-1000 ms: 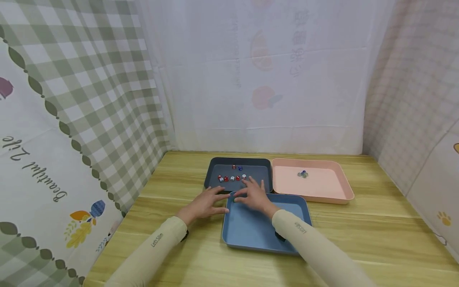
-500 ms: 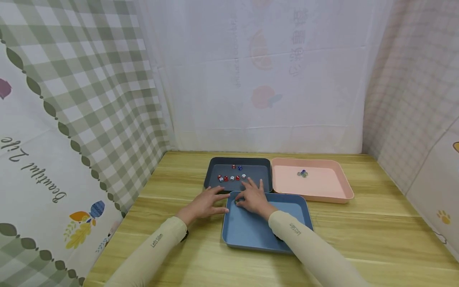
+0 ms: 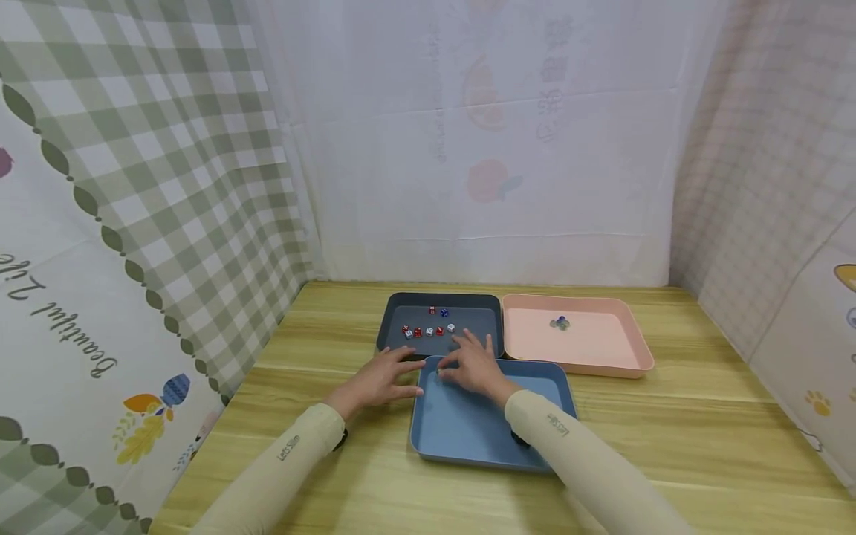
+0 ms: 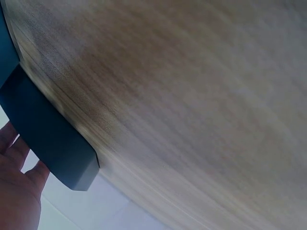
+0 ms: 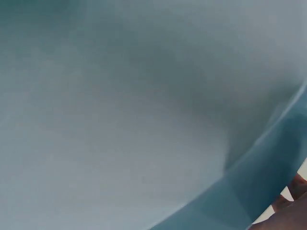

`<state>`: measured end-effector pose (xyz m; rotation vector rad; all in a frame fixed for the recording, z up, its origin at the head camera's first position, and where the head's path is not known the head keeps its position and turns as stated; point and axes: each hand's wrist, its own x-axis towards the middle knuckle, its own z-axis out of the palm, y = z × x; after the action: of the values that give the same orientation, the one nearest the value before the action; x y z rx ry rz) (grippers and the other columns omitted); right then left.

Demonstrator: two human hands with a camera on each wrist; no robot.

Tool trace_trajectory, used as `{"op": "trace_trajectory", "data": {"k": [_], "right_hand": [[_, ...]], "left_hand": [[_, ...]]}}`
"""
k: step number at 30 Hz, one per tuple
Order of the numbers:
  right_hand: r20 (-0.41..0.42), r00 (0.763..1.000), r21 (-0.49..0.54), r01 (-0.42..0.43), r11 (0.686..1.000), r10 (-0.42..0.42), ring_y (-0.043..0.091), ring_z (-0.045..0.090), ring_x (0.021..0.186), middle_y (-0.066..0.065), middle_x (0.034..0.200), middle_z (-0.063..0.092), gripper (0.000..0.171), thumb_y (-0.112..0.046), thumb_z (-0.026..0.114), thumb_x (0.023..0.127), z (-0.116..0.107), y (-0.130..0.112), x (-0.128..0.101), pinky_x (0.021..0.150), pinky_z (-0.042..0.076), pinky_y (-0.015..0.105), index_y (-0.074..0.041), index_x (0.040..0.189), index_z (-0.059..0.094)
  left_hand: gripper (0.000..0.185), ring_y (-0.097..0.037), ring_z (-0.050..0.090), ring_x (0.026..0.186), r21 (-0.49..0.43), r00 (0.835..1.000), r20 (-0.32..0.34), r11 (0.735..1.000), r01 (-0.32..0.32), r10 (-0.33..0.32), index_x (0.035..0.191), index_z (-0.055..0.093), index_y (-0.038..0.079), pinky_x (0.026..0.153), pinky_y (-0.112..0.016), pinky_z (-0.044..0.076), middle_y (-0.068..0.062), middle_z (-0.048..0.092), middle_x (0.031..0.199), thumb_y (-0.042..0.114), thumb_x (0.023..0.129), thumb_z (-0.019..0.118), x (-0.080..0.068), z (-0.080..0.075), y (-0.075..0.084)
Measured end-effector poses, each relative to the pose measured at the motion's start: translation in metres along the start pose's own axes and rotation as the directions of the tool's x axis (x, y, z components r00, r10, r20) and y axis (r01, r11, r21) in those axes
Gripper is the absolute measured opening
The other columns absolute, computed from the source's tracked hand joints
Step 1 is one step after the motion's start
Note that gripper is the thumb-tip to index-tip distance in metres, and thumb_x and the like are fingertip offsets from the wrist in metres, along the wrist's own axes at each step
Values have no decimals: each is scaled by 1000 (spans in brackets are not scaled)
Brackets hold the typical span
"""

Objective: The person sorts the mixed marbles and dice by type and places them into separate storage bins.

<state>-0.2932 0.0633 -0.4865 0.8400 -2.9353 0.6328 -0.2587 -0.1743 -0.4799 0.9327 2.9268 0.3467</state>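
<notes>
My right hand [image 3: 475,370] reaches over the far left corner of the blue tray [image 3: 461,427], its thumb and index finger curved around a tiny greenish bead-like thing [image 3: 438,373]; I cannot tell whether they pinch it. The left hand [image 3: 380,380] has its fingers spread loosely, with the fingertips right at the blue tray's left rim and the front of the dark tray [image 3: 401,303]. That dark tray holds several red, white and blue dice [image 3: 429,332]. In the wrist views, tray walls cover most of both hands.
A pink tray [image 3: 605,349] stands beside the dark one at the back right, with a small cluster of clear and blue glass beads [image 3: 560,322] in it. Wood-grain table [image 3: 669,446] surrounds the trays. Cloth curtains [image 3: 488,208] hang at the back and sides.
My right hand's thumb and index finger dipped to the tiny greenish thing half a second ago, then rose slightly. The left hand, the trays and the dice have stayed put.
</notes>
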Motion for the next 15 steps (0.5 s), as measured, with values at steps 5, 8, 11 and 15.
{"op": "trace_trajectory", "data": {"k": [5,8,11,15], "right_hand": [[-4,999,73,-40,997,41,41,21,147,16,147,48,16,-35,76,88,-14,2,2,109,4,74,-25,100,80],[-13,997,121,-73,990,75,41,19,147,17,149,45,18,-34,74,90,-26,4,4,109,2,73,-24,103,80],[-32,994,167,-101,981,108,41,17,148,18,151,43,20,-33,73,91,-37,9,5,110,0,72,-22,106,79],[-68,988,212,-120,970,137,42,17,148,20,152,41,23,-32,72,91,-52,17,6,110,-1,72,-18,109,79]], "left_hand": [[64,-31,37,141,7,1000,2,1000,7,-7,145,55,19,116,-56,21,-17,41,153,56,92,61,0,1,-1],[64,-34,38,140,1,1000,0,1000,1,-1,144,55,18,115,-58,22,-18,41,152,55,93,61,1,1,-1],[64,-35,39,139,-9,1000,-5,1000,-7,7,143,56,16,114,-59,22,-19,42,151,55,93,61,1,0,-1],[64,-34,38,140,-17,1000,-3,1000,-6,6,143,56,16,115,-58,21,-18,41,152,55,93,61,-1,0,-1]]}}
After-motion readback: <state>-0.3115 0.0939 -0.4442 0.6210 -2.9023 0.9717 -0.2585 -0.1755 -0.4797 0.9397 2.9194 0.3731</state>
